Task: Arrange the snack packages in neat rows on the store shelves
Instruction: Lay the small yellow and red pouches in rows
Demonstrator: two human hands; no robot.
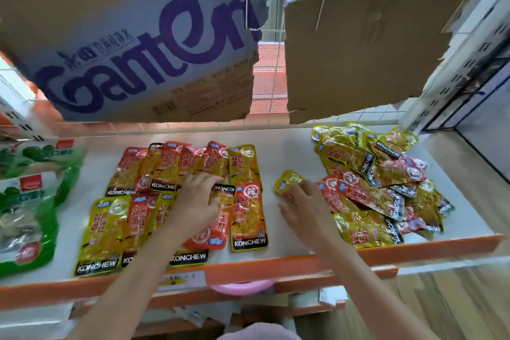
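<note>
Red and yellow KONCHEW snack packets (248, 212) lie in two rough rows on the white shelf (292, 152). My left hand (198, 201) rests flat on the packets in the middle of those rows, fingers spread. To the right, my right hand (300, 204) holds a small yellow packet (288, 180) by its near end, just above the shelf. A loose pile of the same packets (380, 182) lies heaped at the right end of the shelf.
Green bagged snacks (30, 201) lie at the left end of the shelf. Torn cardboard sheets (358, 44) hang above at the back, one printed in purple (143, 44). An orange shelf edge (248, 268) runs along the front with a price tag (182, 279).
</note>
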